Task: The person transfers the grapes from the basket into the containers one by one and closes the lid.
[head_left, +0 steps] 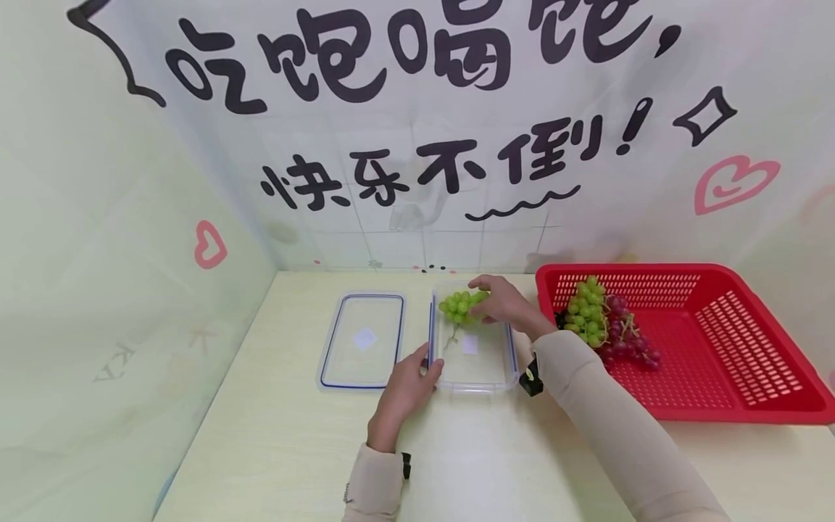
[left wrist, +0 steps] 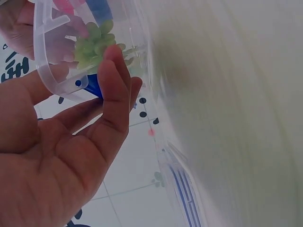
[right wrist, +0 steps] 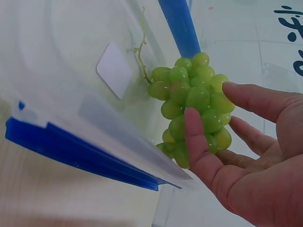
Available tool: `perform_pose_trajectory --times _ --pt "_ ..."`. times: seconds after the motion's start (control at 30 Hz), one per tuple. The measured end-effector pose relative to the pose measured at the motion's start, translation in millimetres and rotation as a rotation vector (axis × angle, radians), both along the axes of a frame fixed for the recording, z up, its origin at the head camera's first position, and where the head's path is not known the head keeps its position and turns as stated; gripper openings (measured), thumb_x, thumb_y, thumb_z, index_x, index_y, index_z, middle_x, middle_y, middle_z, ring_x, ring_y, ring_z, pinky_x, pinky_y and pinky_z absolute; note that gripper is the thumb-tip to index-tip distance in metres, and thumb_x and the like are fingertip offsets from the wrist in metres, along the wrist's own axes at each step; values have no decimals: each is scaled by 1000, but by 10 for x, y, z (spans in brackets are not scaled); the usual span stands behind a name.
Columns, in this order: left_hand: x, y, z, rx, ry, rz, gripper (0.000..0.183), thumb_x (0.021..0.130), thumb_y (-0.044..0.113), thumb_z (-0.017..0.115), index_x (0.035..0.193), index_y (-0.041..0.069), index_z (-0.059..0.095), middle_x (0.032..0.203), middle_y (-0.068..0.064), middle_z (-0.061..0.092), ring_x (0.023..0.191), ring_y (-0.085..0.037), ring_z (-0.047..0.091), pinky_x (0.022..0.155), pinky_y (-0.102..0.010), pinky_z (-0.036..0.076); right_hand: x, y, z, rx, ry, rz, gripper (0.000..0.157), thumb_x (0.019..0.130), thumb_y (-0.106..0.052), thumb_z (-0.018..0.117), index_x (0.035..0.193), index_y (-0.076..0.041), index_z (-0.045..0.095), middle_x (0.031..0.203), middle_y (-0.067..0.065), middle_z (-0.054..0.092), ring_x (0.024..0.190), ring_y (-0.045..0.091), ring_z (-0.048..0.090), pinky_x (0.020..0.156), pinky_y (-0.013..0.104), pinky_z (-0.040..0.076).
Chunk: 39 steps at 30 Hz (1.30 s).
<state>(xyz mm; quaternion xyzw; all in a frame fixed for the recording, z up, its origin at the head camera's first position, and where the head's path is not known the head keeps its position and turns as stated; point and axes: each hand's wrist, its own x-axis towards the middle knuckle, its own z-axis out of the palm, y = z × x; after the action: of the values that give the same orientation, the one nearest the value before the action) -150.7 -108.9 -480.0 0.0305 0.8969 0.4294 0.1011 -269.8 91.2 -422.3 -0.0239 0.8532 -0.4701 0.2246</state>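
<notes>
A clear plastic food container (head_left: 480,384) with blue side clips stands on the table. Inside, toward its far end, lies a bunch of green grapes (head_left: 459,304), its bare stem trailing toward the near side. My right hand (head_left: 502,301) reaches over the right wall and holds the bunch between thumb and fingers; in the right wrist view the fingertips (right wrist: 193,120) lie against the grapes. My left hand (head_left: 411,384) grips the container's left wall near the front corner. In the left wrist view, fingers (left wrist: 113,94) curl by a blue clip (left wrist: 92,86).
A flat clear lid (head_left: 362,344) with a blue seal lies left of the container. On the right, a red plastic basket (head_left: 691,406) holds another green bunch (head_left: 587,312) and purple grapes (head_left: 629,344). A printed wall covering (head_left: 417,239) stands behind the table.
</notes>
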Motion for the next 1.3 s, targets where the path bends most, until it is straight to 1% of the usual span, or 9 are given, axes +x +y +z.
perform_pose_trajectory --times 0.17,0.27,0.33,0.43,0.5,0.57,0.67,0.87,1.3 --pt "-4 10 -11 -4 -4 2 59 104 33 51 151 0 38 110 -12 66 69 -10 63 73 -36 50 6 43 8 39 66 9 54 92 -4 65 143 -4 49 154 22 36 101 28 65 85 36 56" --pt "-5 18 -16 -4 -4 1 60 103 33 51 151 -1 38 109 -12 66 68 -9 63 74 -36 50 6 66 20 49 79 5 52 92 -3 65 142 -3 50 155 21 37 91 24 64 82 33 55" --pt "-5 22 -15 -6 -3 0 60 103 33 51 151 -1 38 109 -11 66 68 -9 63 75 -37 50 6 84 31 50 82 2 51 92 -3 65 141 -4 51 154 21 37 90 24 63 82 33 54" --pt "-4 26 -12 -4 -2 -4 61 104 34 51 151 -1 37 110 -11 66 69 -9 63 78 -39 51 9 109 58 49 89 -7 49 92 -3 64 140 -4 52 152 20 41 99 28 60 85 36 52" --pt "-6 27 -10 1 0 -9 61 104 35 51 151 -1 37 112 -12 66 69 -10 64 80 -41 51 10 126 75 43 100 -9 48 92 -3 63 139 -3 53 150 20 43 112 33 57 90 40 52" --pt "-7 27 -8 6 -1 -11 61 104 35 50 151 -1 36 115 -13 65 70 -11 65 82 -42 51 9 140 92 36 112 -11 46 93 -4 62 138 -3 54 150 19 45 127 37 51 96 44 50" --pt "-9 28 -5 12 -5 -10 61 104 35 50 151 -1 36 118 -14 65 71 -12 66 83 -42 51 8 172 117 31 128 -11 44 93 -5 63 136 -3 55 150 18 45 137 41 42 103 49 46" --pt "-16 38 -1 3 -8 -11 61 104 34 50 151 -1 36 114 -13 65 70 -11 65 79 -40 50 -2 273 186 1 134 -24 43 96 -9 61 138 -3 52 149 19 45 137 40 43 107 51 41" --pt "-18 12 -8 -2 -5 4 58 104 32 50 152 3 37 111 -11 66 70 -9 63 73 -34 49 -11 547 364 -13 148 -74 43 99 -13 60 139 -3 49 143 20 50 129 36 52 103 47 47"
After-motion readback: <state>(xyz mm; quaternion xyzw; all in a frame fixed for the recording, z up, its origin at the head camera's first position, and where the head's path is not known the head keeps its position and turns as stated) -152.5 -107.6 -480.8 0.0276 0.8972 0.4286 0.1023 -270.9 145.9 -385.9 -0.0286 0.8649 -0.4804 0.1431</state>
